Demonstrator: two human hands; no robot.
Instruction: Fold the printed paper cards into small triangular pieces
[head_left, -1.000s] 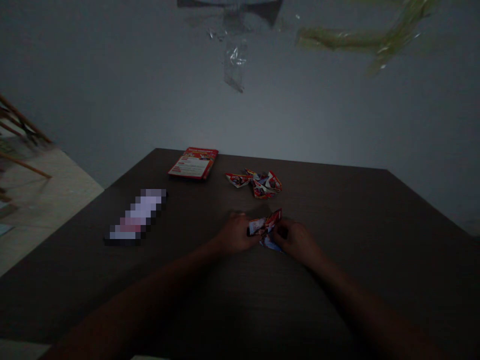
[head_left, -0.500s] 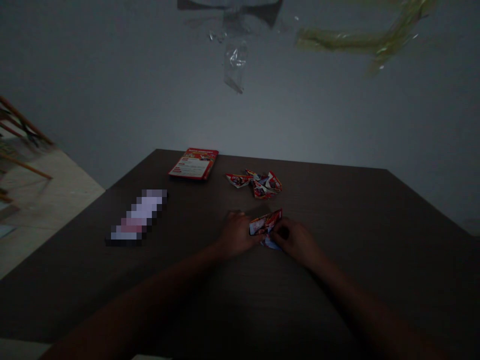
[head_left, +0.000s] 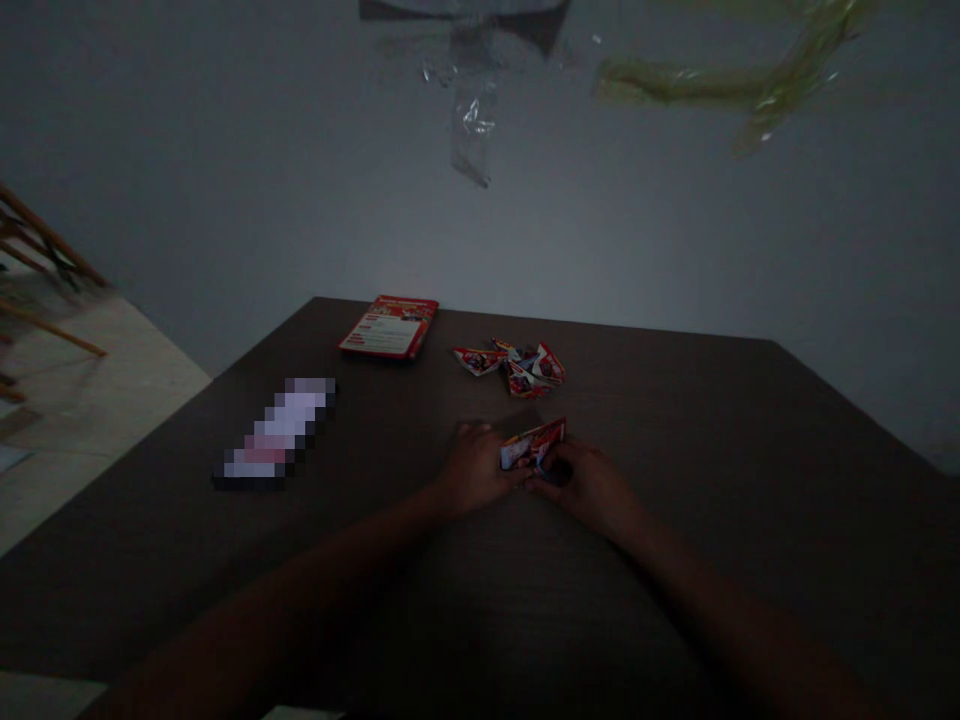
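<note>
Both my hands meet at the middle of a dark wooden table (head_left: 750, 450) around a small folded piece of red, white and blue printed paper (head_left: 534, 444). My left hand (head_left: 476, 468) pinches its left end with curled fingers. My right hand (head_left: 589, 482) presses on its right side, fingers bent over the fold. The paper stands slightly raised off the table between my fingertips. The room is dim.
Beyond my hands lies a small heap of folded printed papers (head_left: 517, 366). A red and white booklet (head_left: 388, 326) lies at the far left of the table. A blurred-out rectangular object (head_left: 274, 433) rests to the left. Clear plastic (head_left: 471, 130) hangs on the wall.
The paper has been folded more tightly; the blue part that showed below it is now tucked under my right hand's fingers. Both hands stay in place.
</note>
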